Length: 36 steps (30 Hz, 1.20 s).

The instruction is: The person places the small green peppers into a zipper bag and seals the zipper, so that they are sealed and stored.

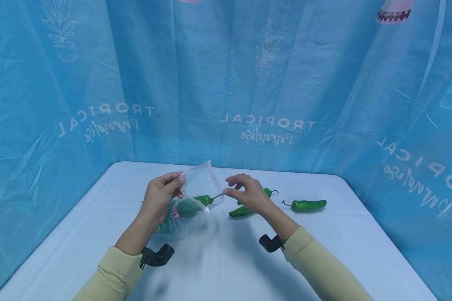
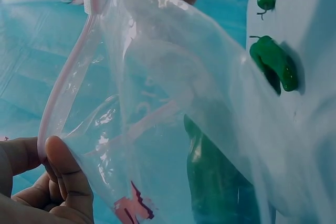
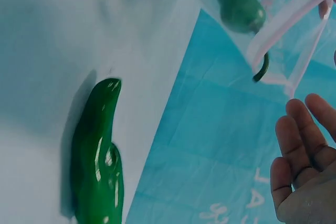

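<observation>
My left hand (image 1: 159,195) pinches the pink-edged rim of a clear zip bag (image 1: 200,177), holding it up with its mouth spread. Inside the bag lie green chili peppers; one pepper (image 1: 204,200) has its curved stem (image 3: 264,67) poking out at the opening. Just right of the mouth is my right hand (image 1: 251,195), close to the stem's tip in the head view. Its fingers (image 3: 298,124) are spread and loosely bent in the right wrist view, with nothing between them. A pink and green print marks the bag's lower part.
Two green peppers lie together on the white table (image 1: 226,271) beneath my right hand, the nearer pepper (image 1: 239,211) partly covered. Another pepper (image 1: 309,205) lies farther right. A blue printed curtain (image 1: 203,83) surrounds the table's back and sides.
</observation>
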Each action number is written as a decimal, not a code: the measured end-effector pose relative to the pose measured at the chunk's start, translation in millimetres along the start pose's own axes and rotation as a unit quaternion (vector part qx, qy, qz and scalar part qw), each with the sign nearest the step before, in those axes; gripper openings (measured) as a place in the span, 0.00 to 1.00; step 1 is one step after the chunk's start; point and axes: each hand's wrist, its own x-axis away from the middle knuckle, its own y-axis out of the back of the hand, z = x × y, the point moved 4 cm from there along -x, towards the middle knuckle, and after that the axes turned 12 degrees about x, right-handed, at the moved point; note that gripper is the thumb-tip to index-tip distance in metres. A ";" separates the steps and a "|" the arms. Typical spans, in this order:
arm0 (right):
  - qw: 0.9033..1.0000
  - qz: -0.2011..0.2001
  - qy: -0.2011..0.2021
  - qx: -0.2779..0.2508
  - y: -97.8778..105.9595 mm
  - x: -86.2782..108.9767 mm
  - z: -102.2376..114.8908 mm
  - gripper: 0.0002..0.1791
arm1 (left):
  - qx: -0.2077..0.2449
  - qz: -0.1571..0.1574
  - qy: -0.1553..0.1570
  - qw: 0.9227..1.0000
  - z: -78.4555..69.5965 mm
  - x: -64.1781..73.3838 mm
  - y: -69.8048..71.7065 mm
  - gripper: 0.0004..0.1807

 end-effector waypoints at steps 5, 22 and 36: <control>1.000 -0.011 -0.022 0.001 6.7 4.6 -19.3 0.21 | 0.008 0.002 -0.005 1.000 -3.2 -0.5 0.5 0.21; 0.996 0.006 -0.084 0.006 9.8 13.3 -93.5 0.20 | 0.021 0.014 -0.025 0.999 -10.5 -0.6 2.0 0.22; 0.994 0.033 -0.105 0.013 -8.6 7.9 -121.6 0.23 | 0.014 0.011 -0.016 1.000 -6.3 1.8 3.1 0.22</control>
